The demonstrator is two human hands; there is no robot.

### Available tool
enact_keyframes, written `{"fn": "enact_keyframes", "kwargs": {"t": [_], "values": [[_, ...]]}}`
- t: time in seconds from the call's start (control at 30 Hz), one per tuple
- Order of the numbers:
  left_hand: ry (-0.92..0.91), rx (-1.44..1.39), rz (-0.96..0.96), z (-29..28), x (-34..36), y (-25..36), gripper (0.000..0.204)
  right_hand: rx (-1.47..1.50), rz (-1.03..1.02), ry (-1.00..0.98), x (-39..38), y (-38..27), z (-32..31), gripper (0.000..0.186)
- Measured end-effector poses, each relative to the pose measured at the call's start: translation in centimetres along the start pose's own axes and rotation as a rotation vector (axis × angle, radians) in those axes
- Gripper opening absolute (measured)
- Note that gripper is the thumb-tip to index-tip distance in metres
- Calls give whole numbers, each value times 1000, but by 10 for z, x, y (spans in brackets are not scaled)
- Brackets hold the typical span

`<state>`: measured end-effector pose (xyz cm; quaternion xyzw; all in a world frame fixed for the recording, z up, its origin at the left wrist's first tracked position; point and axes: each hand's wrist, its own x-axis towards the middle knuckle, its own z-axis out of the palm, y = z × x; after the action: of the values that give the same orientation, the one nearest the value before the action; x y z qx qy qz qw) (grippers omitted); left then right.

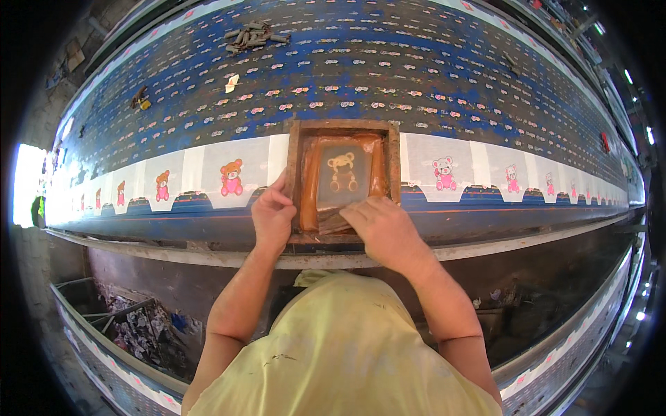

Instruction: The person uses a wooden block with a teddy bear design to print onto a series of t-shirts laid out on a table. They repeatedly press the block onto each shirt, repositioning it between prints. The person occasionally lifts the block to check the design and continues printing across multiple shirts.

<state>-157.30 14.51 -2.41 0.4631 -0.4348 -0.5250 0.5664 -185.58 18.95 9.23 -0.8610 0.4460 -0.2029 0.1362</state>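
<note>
Left grip [272,215] on wooden screen frame [343,182], right hand [383,232] covering squeegee (mostly hidden)

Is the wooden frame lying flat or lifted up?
Flat. The frame lies on the white strip, with both hands on its near edge.

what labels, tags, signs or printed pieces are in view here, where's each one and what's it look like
Small tag: lies on the blue table top, upper left; white with red marks.
White fabric panels: a row along the table's near edge; bears printed orange and pink to the left, pink only to the right.
Screen frame: between the rows, under both hands; brown wood, bear stencil.
</note>
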Motion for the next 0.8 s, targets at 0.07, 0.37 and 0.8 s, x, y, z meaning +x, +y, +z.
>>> {"fn": "enact_keyframes", "kwargs": {"t": [0.07,0.37,0.8], "values": [[3,28,-21,-1,1,-2,26,32,6,-62,13,13,-13,39],[-5,-46,19,-1,-1,-11,25,4,98,31,95,71,-12,44],[-50,-112,-15,2,-5,2,39,-9,128,5,60,38,12,57]]}}
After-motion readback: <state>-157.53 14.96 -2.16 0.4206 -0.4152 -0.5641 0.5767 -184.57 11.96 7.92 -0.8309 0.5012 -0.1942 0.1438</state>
